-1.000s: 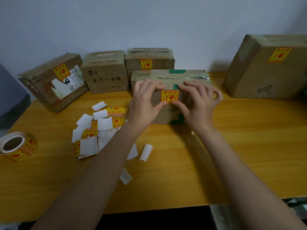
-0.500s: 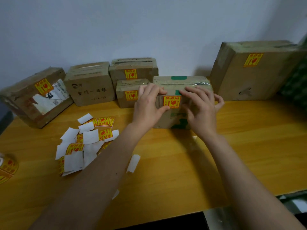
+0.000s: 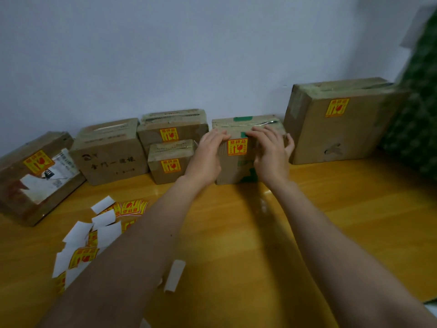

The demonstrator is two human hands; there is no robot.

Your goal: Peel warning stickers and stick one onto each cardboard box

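Observation:
A cardboard box with green tape [image 3: 236, 172] stands near the wall and carries a yellow-and-red warning sticker [image 3: 237, 146] on its front. My left hand [image 3: 208, 153] grips its left side and my right hand [image 3: 272, 153] grips its right side. To its left sit a small stickered box [image 3: 170, 172], a stickered box behind that [image 3: 172, 121], a box with printed characters [image 3: 108, 150] showing no sticker, and a tilted stickered box [image 3: 14, 185]. A large stickered box [image 3: 350, 136] stands to the right. Loose stickers [image 3: 131, 207] lie on the table.
White backing papers [image 3: 104, 220] are scattered among the loose stickers on the left of the wooden table [image 3: 331, 221]. A curled backing strip [image 3: 175, 275] lies by my left forearm. A dark green patterned object [image 3: 416, 119] stands at the far right. The wall is right behind the boxes.
Both hands have slid the green-taped box away from me toward the wall, between the small box and the large box. The view turned right; the sticker roll has left the frame.

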